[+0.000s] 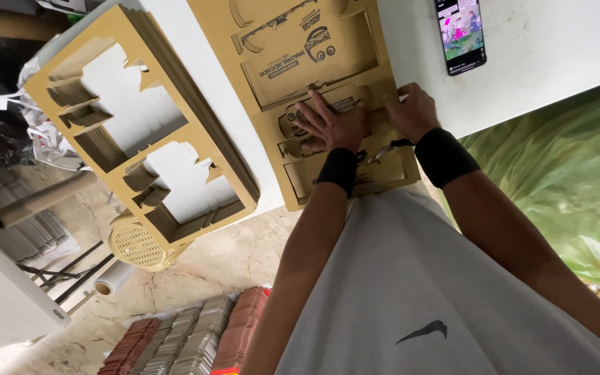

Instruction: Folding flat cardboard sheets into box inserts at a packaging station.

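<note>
A stack of brown die-cut cardboard sheets (300, 69) with printed panels lies on the white table (557, 62) in front of me. My left hand (331, 125) presses flat on a punched-out shape near the sheet's front edge, fingers spread. My right hand (411, 111) rests beside it with curled fingers pushing on the same cardboard at its right edge. Both wrists wear black bands. Whether the right hand grips anything is hidden.
A second pile of cardboard frames with the shapes punched out (140, 132) sits at the table's left. A phone (461, 35) with a lit screen lies at the far right. A green plastic bag (564, 180) hangs at the right; stacked pieces (189, 340) and tubes lie on the floor.
</note>
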